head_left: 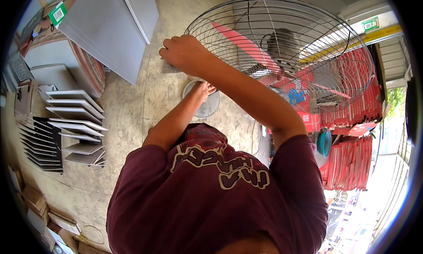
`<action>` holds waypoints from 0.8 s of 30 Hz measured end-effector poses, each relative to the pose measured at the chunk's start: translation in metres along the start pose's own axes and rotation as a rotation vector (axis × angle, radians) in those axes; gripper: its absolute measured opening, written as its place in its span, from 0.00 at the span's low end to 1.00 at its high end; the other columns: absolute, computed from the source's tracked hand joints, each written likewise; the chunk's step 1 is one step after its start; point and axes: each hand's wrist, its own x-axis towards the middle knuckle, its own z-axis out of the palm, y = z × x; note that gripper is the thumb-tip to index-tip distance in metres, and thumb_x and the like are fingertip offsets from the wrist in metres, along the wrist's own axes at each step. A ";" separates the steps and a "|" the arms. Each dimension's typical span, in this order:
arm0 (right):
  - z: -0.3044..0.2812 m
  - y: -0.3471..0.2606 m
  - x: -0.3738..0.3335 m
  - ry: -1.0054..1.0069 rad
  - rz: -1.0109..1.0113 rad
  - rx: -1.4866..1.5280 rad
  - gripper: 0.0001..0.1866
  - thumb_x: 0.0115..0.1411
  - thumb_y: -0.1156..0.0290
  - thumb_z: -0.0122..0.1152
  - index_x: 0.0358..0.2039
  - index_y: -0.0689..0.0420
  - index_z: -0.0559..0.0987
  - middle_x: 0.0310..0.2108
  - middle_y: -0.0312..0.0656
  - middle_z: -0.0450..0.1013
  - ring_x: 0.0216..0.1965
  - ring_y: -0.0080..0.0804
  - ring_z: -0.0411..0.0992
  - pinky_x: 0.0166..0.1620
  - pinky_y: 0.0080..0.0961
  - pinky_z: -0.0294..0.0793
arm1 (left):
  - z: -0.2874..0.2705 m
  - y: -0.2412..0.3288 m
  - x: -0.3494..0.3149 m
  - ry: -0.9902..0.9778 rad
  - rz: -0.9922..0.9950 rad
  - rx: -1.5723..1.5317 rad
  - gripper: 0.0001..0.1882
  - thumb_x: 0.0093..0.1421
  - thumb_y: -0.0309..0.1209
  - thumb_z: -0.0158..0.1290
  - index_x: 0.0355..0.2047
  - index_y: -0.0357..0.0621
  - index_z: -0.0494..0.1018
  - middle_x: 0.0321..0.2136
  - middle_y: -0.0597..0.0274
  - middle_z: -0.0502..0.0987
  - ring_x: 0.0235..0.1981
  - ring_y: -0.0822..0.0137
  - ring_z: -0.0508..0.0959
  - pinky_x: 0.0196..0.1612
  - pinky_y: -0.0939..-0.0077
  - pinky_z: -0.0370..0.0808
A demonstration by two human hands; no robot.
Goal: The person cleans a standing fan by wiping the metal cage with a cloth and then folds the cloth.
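Observation:
My right arm crosses in front of me, and my right hand (187,54) is by the left rim of a large wire-caged fan (264,46) with red blades. Its fingers are curled closed. A small grey cloth-like piece (171,69) shows beneath them; its exact kind is unclear. Lower down, my left hand (204,90) reaches over the edge of a round grey vessel or disc (206,106). The left fingers are bent slightly and stand apart, with nothing visible in them. I cannot tell whether they touch the round thing.
At left are large grey panels (103,29), a rack of tilted sample boards (77,117) and a black rack (42,143). Red stacked boxes (348,161) stand at right, beside a teal round container (324,143). Concrete floor (128,108) lies between them.

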 end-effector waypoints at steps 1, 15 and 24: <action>0.006 0.002 0.005 -0.040 0.005 -0.029 0.06 0.44 0.74 0.55 0.26 0.56 0.73 0.26 0.38 0.68 0.31 0.32 0.71 0.30 0.26 0.72 | 0.003 -0.001 -0.004 -0.008 -0.024 0.004 0.15 0.55 0.42 0.52 0.36 0.46 0.71 0.33 0.64 0.75 0.34 0.72 0.75 0.37 0.69 0.72; -0.004 0.035 0.019 -0.182 0.120 -0.180 0.01 0.44 0.75 0.56 0.20 0.56 0.75 0.25 0.41 0.71 0.31 0.35 0.73 0.32 0.27 0.72 | 0.035 -0.009 -0.045 0.057 -0.184 0.086 0.07 0.52 0.33 0.55 0.31 0.49 0.70 0.29 0.67 0.75 0.32 0.67 0.74 0.40 0.62 0.69; -0.060 0.036 0.006 -0.127 0.128 -0.233 0.03 0.44 0.73 0.56 0.23 0.55 0.75 0.26 0.38 0.71 0.33 0.33 0.72 0.34 0.26 0.71 | 0.046 0.001 -0.064 -0.062 -0.080 -0.011 0.07 0.50 0.31 0.56 0.28 0.51 0.69 0.28 0.67 0.73 0.34 0.65 0.73 0.45 0.59 0.69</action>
